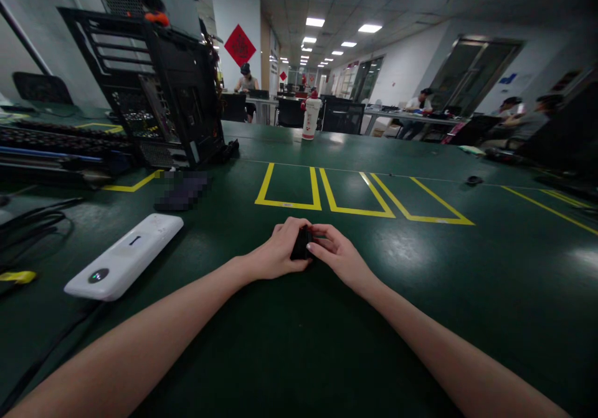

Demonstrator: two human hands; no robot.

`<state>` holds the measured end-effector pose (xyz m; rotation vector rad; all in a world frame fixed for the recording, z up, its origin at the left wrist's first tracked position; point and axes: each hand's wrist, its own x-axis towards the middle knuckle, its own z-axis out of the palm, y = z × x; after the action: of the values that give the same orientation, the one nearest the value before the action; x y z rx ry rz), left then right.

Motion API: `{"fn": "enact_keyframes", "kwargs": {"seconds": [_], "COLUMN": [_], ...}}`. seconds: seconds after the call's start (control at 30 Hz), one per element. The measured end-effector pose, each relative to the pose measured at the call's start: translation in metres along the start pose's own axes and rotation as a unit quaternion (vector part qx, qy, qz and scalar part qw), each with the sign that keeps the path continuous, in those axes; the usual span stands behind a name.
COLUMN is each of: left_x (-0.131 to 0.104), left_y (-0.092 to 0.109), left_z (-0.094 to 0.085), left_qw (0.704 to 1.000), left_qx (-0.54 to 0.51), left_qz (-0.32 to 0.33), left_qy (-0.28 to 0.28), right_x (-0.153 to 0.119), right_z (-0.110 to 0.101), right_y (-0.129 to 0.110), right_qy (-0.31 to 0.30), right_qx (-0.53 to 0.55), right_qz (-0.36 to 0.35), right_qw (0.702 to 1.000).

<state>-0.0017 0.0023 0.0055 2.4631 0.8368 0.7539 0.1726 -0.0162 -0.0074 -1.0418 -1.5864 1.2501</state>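
Note:
Between my two hands, low over the green tabletop (299, 343), is a small black object (300, 243) whose kind I cannot make out. My left hand (283, 248) wraps around it from the left, thumb below and fingers over the top. From the right, my right hand (337, 253) pinches its side with thumb and fingertips. Much of the object is hidden behind the fingers. Just beyond the hands, yellow tape outlines (288, 205) mark the table.
On the left lie a white power bank-like device (126, 256) with a black cable (51, 343), and a blurred dark phone-like slab (182, 192). An open black computer case (172, 88) stands behind them. A white cup (311, 118) is at the far edge. Several people sit at desks beyond.

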Motion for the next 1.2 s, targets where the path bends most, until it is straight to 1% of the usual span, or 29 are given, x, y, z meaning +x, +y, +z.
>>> {"fn": "enact_keyframes", "kwargs": {"seconds": [0.17, 0.37, 0.5, 0.6, 0.73, 0.97, 1.1, 1.2], "left_x": [-0.0005, -0.0006, -0.0006, -0.0005, -0.0004, 0.0001, 0.0002, -0.0002], "left_y": [0.0004, 0.0011, 0.0014, 0.0017, 0.0019, 0.0003, -0.0006, -0.0001], "left_z": [-0.0008, -0.0018, -0.0028, -0.0033, -0.0027, 0.0004, 0.001, 0.0003], "left_qw": [1.0, 1.0, 1.0, 1.0, 1.0, 1.0, 1.0, 1.0], "left_qx": [-0.002, 0.0, -0.001, -0.003, 0.001, 0.003, 0.002, 0.002], "left_qz": [-0.003, 0.0, 0.005, 0.003, -0.001, 0.002, 0.009, 0.007], "left_qy": [-0.003, -0.002, -0.009, -0.011, -0.005, 0.009, 0.008, 0.006], "right_x": [-0.0037, -0.0016, -0.0003, -0.0022, -0.005, 0.0001, -0.0008, -0.0038], "right_z": [-0.0015, 0.0003, 0.0003, -0.0013, -0.0026, 0.0018, 0.0016, -0.0002], "right_y": [-0.0028, 0.0002, -0.0002, -0.0029, -0.0055, -0.0001, -0.0013, -0.0042], "right_qy": [-0.045, -0.017, -0.012, -0.028, -0.059, -0.012, -0.008, -0.028], "right_qx": [0.029, 0.031, 0.01, -0.001, 0.016, 0.016, -0.016, -0.027], "right_qz": [0.002, -0.021, -0.005, 0.012, 0.008, -0.025, -0.01, -0.004], "right_qw": [0.999, 0.999, 1.0, 1.0, 0.998, 0.999, 1.0, 0.999]}}
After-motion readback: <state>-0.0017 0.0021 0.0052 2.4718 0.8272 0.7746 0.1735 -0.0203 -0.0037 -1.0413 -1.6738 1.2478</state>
